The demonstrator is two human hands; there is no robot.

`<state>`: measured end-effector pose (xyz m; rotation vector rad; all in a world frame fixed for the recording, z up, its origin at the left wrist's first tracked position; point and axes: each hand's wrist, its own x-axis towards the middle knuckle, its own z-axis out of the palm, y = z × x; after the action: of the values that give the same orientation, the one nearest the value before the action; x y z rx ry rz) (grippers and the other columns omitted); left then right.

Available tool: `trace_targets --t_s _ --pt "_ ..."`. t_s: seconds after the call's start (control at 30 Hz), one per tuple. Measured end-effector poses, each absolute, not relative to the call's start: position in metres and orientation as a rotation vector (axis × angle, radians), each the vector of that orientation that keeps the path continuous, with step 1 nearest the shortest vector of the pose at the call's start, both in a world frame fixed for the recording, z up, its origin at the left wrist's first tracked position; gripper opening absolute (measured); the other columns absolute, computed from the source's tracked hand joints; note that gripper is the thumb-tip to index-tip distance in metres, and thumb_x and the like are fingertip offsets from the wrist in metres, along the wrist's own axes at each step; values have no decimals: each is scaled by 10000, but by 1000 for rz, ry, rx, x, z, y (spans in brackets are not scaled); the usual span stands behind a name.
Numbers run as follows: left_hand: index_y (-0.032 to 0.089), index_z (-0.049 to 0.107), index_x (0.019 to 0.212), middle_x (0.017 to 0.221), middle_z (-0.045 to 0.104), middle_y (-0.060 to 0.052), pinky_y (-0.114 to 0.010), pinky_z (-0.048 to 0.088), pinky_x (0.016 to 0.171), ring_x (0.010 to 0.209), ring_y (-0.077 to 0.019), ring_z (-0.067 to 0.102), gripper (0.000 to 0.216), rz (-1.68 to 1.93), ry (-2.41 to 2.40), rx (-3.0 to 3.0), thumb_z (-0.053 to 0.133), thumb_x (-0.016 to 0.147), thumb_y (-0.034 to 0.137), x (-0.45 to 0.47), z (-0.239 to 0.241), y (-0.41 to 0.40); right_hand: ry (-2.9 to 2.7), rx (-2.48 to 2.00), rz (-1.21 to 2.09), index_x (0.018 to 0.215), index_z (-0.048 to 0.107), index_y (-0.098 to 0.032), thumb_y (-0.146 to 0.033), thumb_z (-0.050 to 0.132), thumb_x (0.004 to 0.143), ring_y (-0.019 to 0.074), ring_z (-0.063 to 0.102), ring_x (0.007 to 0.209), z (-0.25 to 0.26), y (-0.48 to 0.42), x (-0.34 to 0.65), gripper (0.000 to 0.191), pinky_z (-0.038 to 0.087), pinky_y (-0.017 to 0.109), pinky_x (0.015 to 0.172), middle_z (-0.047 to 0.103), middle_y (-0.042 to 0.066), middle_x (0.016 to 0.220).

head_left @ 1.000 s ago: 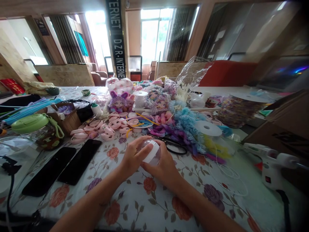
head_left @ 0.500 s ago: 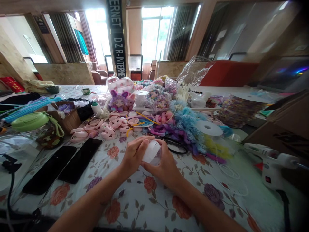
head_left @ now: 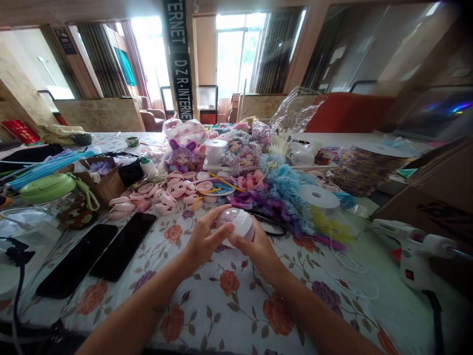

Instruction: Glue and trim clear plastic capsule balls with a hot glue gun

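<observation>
A clear plastic ball (head_left: 236,224) with a white band around it is held between my two hands above the flowered tablecloth (head_left: 207,305). My left hand (head_left: 205,236) wraps its left side, thumb across the front. On the other side my right hand (head_left: 256,244) grips the ball, its thumb on the lower front and its fingers mostly hidden behind. Just beyond the right hand lie black-handled scissors (head_left: 273,224), partly covered by that hand. Pale pink doll face pieces (head_left: 177,187) are heaped past the left hand.
Two black phones (head_left: 123,246) lie at left, near a green-lidded bottle (head_left: 51,192). A white glue gun (head_left: 417,251) stands at right beside a cardboard box (head_left: 432,187). Blue fluffy yarn (head_left: 284,187), a white spool (head_left: 318,196) and furry dolls (head_left: 181,157) fill the far side.
The ball has been turned in my hands: its clear rounded side now faces up and the white band runs diagonally across the right. Both thumbs have shifted onto its front.
</observation>
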<state>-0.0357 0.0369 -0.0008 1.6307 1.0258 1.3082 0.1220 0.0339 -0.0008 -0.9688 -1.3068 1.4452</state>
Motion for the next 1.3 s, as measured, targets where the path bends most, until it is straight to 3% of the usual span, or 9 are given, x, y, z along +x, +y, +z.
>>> trace_targets --t_s 0.17,0.37,0.53,0.73,0.9,1.07,1.3 --pt "151 627 1265 1209 682 -113 -313 499 885 1042 -254 640 569 1324 1216 1751 564 870 555 -36 -3 37 -1221 -908 1574 1187 542 -173 -505 803 666 181 610 831 1 33 121 671 512 273 666 642 48 990" --pt "169 640 1263 1063 736 -84 -283 521 764 883 -218 674 559 1328 1272 1715 557 874 563 -36 -8 37 -1168 -894 1621 1166 550 -174 -482 811 657 160 617 736 0 34 120 650 528 260 595 654 48 964" --pt "121 613 1288 1163 710 -126 -326 519 892 985 -247 672 577 1391 1241 1805 547 891 534 -35 -7 34 -1150 -858 1636 1175 544 -190 -470 801 659 139 610 678 0 34 121 641 514 244 554 665 54 1032" --pt "133 599 1296 1225 681 -142 -360 491 977 1076 -255 650 488 1514 1199 1939 500 938 450 -34 -11 31 -1131 -713 1685 1195 546 -190 -423 772 707 166 625 749 -1 33 122 586 530 265 615 668 42 979" --pt "148 585 1303 1234 669 -149 -330 496 959 1119 -237 635 439 1632 1147 2073 448 967 396 -35 -16 32 -1110 -660 1765 1157 580 -188 -485 720 746 179 627 685 -4 33 122 526 514 290 587 683 48 908" --pt "139 622 1252 1159 699 -147 -315 502 916 1065 -229 654 403 1703 1135 2123 446 972 368 -37 -15 34 -1079 -539 1886 1081 654 -176 -494 682 806 213 653 827 -4 33 122 420 554 317 675 692 72 947" --pt "166 662 1186 1165 693 -114 -319 483 905 1078 -239 626 511 1574 1135 1839 361 972 519 -36 -10 36 -1023 -598 1888 1083 657 -159 -527 691 782 221 663 811 -4 34 122 477 561 341 697 696 84 919"
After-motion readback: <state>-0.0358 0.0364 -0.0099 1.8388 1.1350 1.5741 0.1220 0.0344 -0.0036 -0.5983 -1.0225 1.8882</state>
